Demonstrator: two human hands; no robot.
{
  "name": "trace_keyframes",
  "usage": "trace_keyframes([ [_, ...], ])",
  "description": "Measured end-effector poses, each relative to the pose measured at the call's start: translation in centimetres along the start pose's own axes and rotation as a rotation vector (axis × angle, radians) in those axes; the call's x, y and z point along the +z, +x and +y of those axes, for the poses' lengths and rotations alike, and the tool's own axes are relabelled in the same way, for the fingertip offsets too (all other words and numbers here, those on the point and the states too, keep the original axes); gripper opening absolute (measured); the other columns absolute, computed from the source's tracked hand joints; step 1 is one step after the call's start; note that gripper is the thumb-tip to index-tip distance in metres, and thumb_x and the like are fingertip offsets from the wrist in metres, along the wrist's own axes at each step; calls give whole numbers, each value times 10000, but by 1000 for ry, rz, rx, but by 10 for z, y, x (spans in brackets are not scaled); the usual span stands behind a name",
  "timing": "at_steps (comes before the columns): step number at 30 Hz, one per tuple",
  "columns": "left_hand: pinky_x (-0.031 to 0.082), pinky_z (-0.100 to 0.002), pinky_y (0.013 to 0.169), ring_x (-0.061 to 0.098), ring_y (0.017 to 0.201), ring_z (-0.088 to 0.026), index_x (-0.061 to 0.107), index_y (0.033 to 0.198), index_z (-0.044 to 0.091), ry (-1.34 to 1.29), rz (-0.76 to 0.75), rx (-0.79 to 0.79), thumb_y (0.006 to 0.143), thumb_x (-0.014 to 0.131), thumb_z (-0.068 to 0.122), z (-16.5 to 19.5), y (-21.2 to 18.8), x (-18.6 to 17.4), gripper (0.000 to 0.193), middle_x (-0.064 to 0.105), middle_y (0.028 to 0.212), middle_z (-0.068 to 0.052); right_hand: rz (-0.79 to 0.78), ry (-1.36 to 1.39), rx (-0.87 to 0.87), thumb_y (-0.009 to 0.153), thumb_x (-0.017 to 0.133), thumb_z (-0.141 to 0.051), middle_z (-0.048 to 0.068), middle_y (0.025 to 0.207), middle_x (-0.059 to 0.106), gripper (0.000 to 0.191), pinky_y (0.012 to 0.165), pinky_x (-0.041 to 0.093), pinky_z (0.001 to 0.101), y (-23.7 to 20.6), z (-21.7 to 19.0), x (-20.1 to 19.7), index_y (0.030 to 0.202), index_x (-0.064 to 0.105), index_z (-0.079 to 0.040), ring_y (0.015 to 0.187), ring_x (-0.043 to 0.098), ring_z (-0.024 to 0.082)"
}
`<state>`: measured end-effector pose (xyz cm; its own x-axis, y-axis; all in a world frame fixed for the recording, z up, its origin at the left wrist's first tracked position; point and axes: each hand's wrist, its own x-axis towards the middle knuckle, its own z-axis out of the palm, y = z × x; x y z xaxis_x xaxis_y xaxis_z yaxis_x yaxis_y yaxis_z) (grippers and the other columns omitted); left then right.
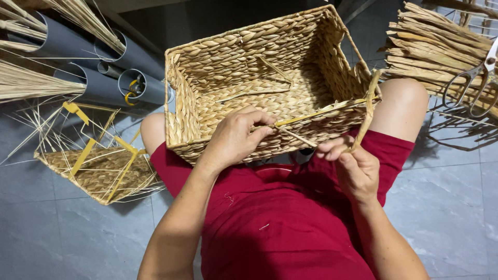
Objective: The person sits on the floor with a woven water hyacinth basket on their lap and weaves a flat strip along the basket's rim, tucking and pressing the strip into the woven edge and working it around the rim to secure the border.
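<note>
A: Nearest, what is each hand doing?

B: The right hand (355, 168) sits over the lap in red cloth, fingers pinched on the free end of a flat yellowish straw strand (369, 106). The left hand (236, 137) is curled over the near rim of the woven basket (244, 57), thumb and fingers pressing the strand's other end against the braid.

A: How does the strand lie?

B: Along that near rim, left to right, then bending down at the right corner to the right hand. The basket rests on the knees, opening upward.

A: Beyond?

B: Scissors (474, 83) on a reed bundle (430, 44) far right; grey pipes (135, 85) far left; a half-woven frame (98, 168) on the floor.
</note>
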<state>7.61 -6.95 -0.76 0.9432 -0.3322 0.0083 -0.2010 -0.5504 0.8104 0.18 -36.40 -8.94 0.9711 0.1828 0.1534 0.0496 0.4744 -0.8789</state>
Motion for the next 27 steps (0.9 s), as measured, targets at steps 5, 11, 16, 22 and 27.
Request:
trace_keyframes([
  [5, 550, -389, 817, 721, 904, -302, 768, 1028, 91, -35, -83, -120, 865, 703, 276, 0, 8, -1, 255, 736, 1007, -111, 24, -59, -44, 1103, 586, -110, 232, 1175, 671, 218, 995, 563, 421, 3, -15, 12, 1088, 672, 90, 1066, 675, 286],
  [11, 552, -383, 772, 742, 807, -271, 799, 875, 123, 14, -35, -380, 835, 704, 405, -4, 30, 12, 300, 771, 853, -114, 26, -81, -193, 1105, 602, -92, 222, 1091, 681, 187, 944, 590, 400, 30, -37, 23, 1132, 665, 82, 1019, 701, 298],
  [16, 576, -369, 723, 758, 710, -240, 775, 772, 117, -22, -49, -432, 743, 744, 370, -7, 45, 18, 256, 766, 727, -101, -77, -150, -296, 1088, 609, -87, 230, 1015, 711, 180, 884, 605, 383, 31, -48, 22, 1086, 674, 82, 932, 719, 293],
  [22, 554, -370, 748, 737, 783, -244, 741, 878, 105, 3, 46, -331, 867, 699, 320, 4, 25, 19, 219, 748, 809, -101, 41, -73, -241, 1098, 631, -60, 242, 1010, 706, 178, 902, 599, 395, 26, -48, 17, 1039, 669, 103, 947, 718, 312],
  [27, 544, -382, 912, 704, 1025, -276, 726, 997, 71, -17, 99, 155, 1001, 667, 200, -2, 9, 8, 142, 722, 1034, -85, 91, -138, -250, 1131, 580, -65, 214, 1071, 691, 184, 863, 582, 333, 56, -59, 25, 1081, 657, 95, 950, 693, 255],
])
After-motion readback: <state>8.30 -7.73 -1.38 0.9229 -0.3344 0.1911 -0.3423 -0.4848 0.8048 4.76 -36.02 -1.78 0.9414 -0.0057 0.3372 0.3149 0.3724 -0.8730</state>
